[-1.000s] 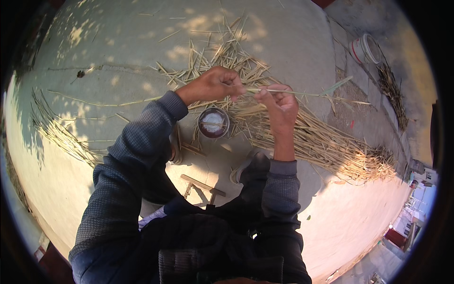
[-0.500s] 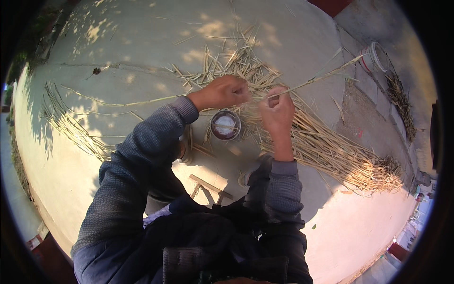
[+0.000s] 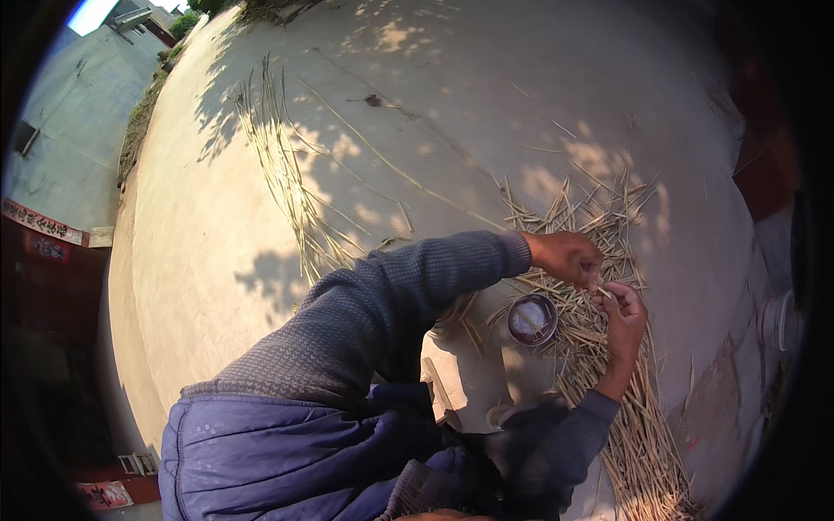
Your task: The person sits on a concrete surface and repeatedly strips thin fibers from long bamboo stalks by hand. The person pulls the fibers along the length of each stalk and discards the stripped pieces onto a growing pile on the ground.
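Both hands pinch one thin straw above the straw pile.

The left hand [image 3: 565,258] and right hand [image 3: 624,311] close narrowly on a pale straw [image 3: 603,293] between them, axis roughly ten to four o'clock; the pile [image 3: 608,382] spreads toward five o'clock, a round tin [image 3: 532,319] at eight o'clock.

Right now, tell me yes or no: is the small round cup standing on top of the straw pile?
No, the small round cup stands on the bare concrete ground beside the straw pile.
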Action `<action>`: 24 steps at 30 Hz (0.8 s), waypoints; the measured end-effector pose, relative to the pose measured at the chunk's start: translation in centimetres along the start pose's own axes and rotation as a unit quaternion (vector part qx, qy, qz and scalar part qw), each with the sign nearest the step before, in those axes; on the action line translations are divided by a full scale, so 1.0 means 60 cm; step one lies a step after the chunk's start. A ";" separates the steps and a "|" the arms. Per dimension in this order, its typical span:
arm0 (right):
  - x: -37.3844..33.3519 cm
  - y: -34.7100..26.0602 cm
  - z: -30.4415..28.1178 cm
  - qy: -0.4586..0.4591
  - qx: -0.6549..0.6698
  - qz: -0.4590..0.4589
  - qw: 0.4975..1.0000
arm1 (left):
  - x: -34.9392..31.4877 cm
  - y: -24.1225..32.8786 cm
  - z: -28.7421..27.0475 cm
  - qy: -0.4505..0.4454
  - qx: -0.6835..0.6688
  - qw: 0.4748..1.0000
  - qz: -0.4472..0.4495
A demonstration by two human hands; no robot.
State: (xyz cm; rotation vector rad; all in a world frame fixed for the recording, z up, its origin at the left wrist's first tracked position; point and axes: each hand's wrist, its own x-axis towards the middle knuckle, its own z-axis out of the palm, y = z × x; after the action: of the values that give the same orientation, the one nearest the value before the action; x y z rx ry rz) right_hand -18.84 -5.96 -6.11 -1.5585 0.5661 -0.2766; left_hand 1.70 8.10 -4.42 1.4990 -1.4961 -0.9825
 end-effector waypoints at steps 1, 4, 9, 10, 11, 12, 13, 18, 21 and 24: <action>-0.002 -0.008 0.008 0.011 -0.015 -0.007 1.000 | -0.003 -0.005 -0.005 0.008 0.010 1.000 0.007; -0.006 -0.019 0.031 0.020 -0.017 -0.039 0.999 | -0.015 -0.020 -0.012 0.013 0.020 1.000 0.013; 0.004 -0.010 0.036 0.091 -0.014 -0.061 0.994 | -0.054 -0.054 -0.023 0.022 0.263 0.964 0.020; 0.006 -0.008 0.034 0.120 -0.022 -0.053 0.991 | -0.067 -0.062 -0.036 0.003 0.340 0.940 -0.009; 0.009 -0.006 0.033 0.138 -0.011 -0.050 0.989 | -0.081 -0.069 -0.050 0.043 0.346 0.937 0.014; 0.009 -0.004 0.034 0.162 0.002 -0.047 0.986 | -0.099 -0.076 -0.065 0.074 0.357 0.931 0.029; 0.009 -0.003 0.035 0.129 0.017 -0.035 0.991 | -0.117 -0.082 -0.080 0.099 0.371 0.923 0.033; -0.007 0.008 0.045 -0.010 0.001 0.041 0.999 | -0.239 -0.107 -0.155 0.071 0.639 0.766 -0.009; -0.024 0.019 0.043 -0.045 -0.071 0.060 0.995 | -0.368 -0.132 -0.214 0.072 0.676 0.733 -0.024; -0.039 0.030 0.038 -0.062 -0.159 0.034 0.985 | -0.520 -0.154 -0.277 0.045 0.679 0.724 -0.110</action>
State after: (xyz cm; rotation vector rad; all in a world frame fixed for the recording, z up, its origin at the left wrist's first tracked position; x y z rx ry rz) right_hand -19.99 -2.79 -7.66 -1.8462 0.5850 -0.0355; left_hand 20.44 39.37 -6.59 2.6716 -2.0859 0.3567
